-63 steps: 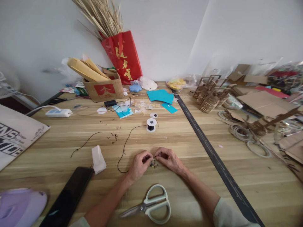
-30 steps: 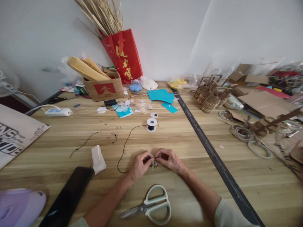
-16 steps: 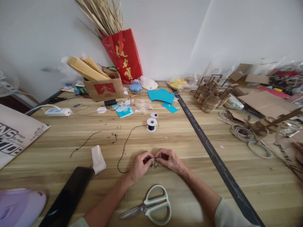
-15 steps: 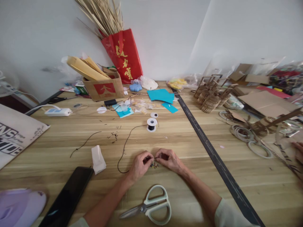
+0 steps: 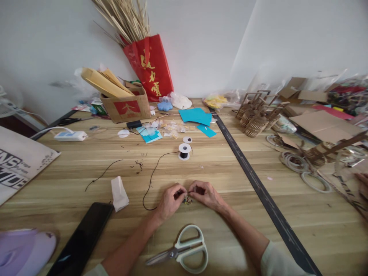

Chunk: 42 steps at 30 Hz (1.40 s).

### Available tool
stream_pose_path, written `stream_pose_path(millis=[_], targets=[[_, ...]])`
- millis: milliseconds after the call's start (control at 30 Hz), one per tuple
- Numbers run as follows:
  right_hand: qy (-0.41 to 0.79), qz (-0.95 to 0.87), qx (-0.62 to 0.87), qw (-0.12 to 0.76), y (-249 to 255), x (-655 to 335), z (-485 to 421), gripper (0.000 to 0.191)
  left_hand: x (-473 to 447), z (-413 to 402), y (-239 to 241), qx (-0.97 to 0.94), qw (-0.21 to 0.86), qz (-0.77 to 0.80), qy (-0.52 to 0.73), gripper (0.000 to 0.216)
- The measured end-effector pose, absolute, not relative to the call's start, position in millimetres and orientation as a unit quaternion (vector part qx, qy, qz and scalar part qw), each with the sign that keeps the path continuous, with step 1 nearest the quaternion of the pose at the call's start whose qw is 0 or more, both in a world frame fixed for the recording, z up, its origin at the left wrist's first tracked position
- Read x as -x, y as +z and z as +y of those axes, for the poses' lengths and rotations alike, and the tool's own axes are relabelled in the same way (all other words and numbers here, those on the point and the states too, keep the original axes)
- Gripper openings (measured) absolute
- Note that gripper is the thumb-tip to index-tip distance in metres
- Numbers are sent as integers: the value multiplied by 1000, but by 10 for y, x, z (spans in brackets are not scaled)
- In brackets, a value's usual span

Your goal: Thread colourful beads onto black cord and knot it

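My left hand [image 5: 171, 199] is closed in a pinch on a black cord [image 5: 150, 179], which loops across the wood from a white spool [image 5: 184, 152]. Facing it, fingertips almost touching, my right hand [image 5: 205, 194] pinches too. A tiny dark bit shows between the two sets of fingertips; whether it is cord or a bead is too small to tell. Just below the fingertips lies a small cluster of multicoloured beads [image 5: 188, 201]. Scissors [image 5: 184, 251] with pale green handles rest between my forearms, blades pointing left.
To the left are a black phone [image 5: 82, 239], a folded white paper [image 5: 119, 194], a loose cord piece [image 5: 106, 170] and black scraps [image 5: 138, 165]. Blue cards [image 5: 195, 116] and a cardboard box [image 5: 126, 106] stand further back. Small woven baskets [image 5: 253, 122] sit right. Another person's hand [image 5: 361, 184] shows at the right edge.
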State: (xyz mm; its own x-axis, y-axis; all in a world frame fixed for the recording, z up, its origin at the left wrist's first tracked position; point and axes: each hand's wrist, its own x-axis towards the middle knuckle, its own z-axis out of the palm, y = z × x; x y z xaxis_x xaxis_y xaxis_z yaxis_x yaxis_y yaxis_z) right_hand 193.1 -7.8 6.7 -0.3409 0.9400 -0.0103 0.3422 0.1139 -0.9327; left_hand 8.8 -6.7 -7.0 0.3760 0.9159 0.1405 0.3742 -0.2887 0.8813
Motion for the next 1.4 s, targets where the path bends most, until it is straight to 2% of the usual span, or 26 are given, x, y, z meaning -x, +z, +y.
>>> stream_pose_path(millis=[1400], targets=[[463, -683, 462, 324, 66, -1947, -74, 12, -84, -66, -70, -732, 396, 441, 336, 9]])
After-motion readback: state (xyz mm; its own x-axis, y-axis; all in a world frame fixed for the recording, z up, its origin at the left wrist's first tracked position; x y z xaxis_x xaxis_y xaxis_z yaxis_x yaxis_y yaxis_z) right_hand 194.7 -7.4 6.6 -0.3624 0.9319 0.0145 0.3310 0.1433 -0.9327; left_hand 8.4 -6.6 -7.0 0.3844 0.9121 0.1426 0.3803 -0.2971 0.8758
